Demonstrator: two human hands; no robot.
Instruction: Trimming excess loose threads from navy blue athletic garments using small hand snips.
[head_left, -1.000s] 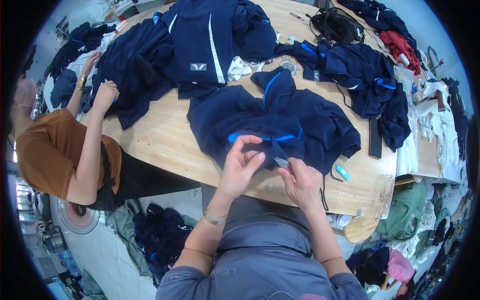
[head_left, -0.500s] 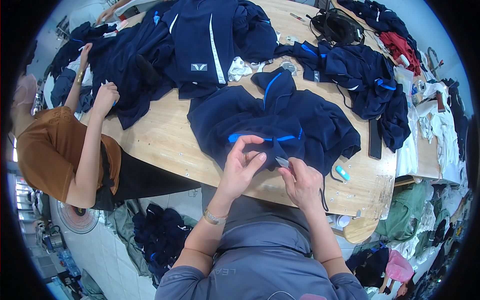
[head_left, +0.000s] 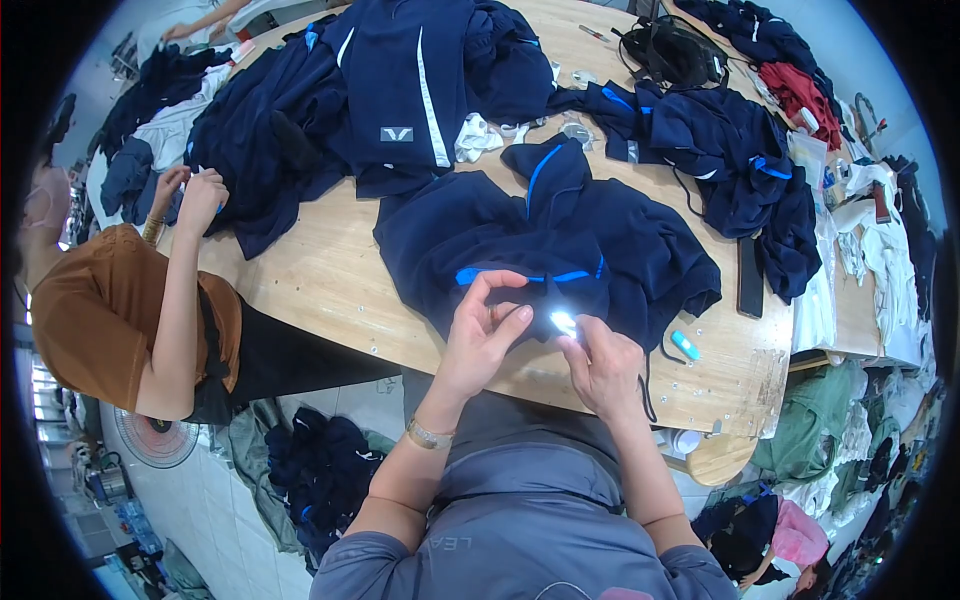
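A navy garment (head_left: 480, 225) with bright blue trim lies bunched on the wooden table in front of me. At its near edge my left hand (head_left: 480, 335) is closed, thumb and forefinger pinching a bit of the cloth just below a blue strip. Close beside it, on the right, my right hand (head_left: 605, 365) grips a pair of small thread snips (head_left: 564, 323). Their pointed blades flash with bright glare and aim at the pinched cloth; my fingers hide the handle. Whether the blades touch the cloth I cannot tell.
A turquoise marker-like piece (head_left: 685, 345) lies right of the garment. More navy garments (head_left: 400, 90) are piled at the far side, others (head_left: 730, 150) at the right, near a black bag (head_left: 675, 50). On the left, a co-worker in a brown top (head_left: 100, 310) handles navy cloth.
The snips' blades have turned slightly and now glare brightly. My hands have hardly moved. The co-worker's two hands have come close together at the cloth.
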